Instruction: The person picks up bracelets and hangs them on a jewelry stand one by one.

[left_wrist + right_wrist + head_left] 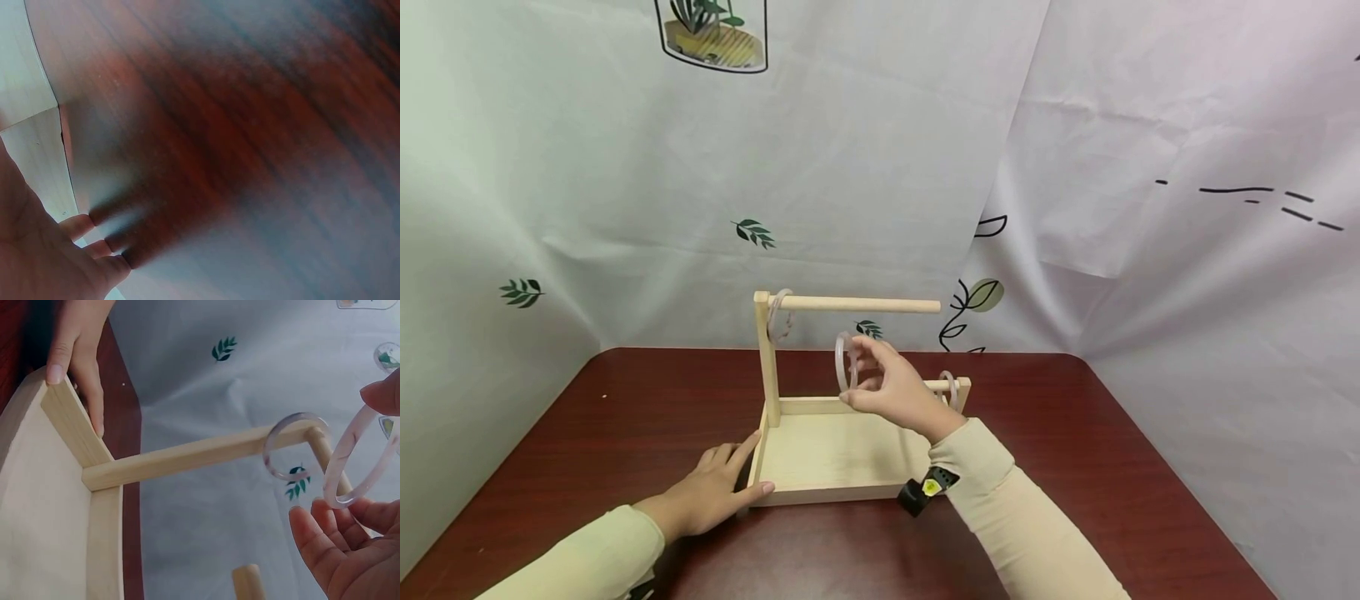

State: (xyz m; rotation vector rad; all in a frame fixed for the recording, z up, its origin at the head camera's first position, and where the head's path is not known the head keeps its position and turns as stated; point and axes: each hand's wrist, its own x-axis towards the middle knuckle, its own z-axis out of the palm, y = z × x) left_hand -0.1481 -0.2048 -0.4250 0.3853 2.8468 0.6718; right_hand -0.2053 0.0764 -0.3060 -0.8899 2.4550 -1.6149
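My right hand (pixel 898 392) pinches a pale translucent bangle (pixel 840 367) between thumb and fingers, upright in front of and below the upper rod (pixel 872 305) of a wooden display stand. Another bangle (pixel 772 318) hangs at that rod's left end, by the post (pixel 767 367); in the right wrist view the held bangle (pixel 337 465) is nearer the camera, apart from it. My left hand (pixel 707 492) rests at the front left corner of the stand's tray (pixel 835 454), its thumb on the rim and forefinger along the outer left wall. In the left wrist view, other fingertips (pixel 119 265) touch the table.
At the stand's right, a short lower rod carries at least one pale bangle (pixel 953 392), partly behind my right hand. The stand sits on a dark red wooden table (pixel 647 400). Behind and beside the table hangs a white cloth (pixel 865 167) printed with leaves.
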